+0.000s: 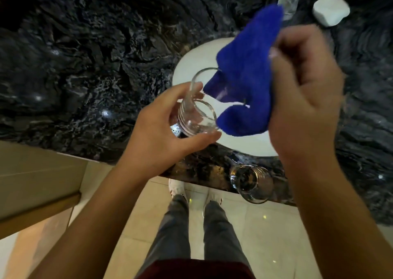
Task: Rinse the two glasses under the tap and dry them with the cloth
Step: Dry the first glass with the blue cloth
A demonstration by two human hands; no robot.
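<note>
1. Drying looks to be the step in hand: the left hand (168, 129) has its grip clamped round a clear glass (196, 106), tilted on its side over the white basin (187, 66) at centre frame.
2. The right hand (304, 100) has its grip closed on a blue cloth (248, 76), which hangs just beside the glass's open mouth; a corner seems to touch or enter the rim, though blur makes that uncertain.
3. The second glass (252, 183) stands on the dark marble counter (85, 66) near its front edge, lower right of centre, well apart from both hands.
4. No water can be seen running, and what may be the tap at the top right of the frame is too blurred to judge, so I take rinsing as probably finished.
5. Whether the standing glass is already dried cannot be told; at the least, the held glass remains to be wiped and set down.
</note>
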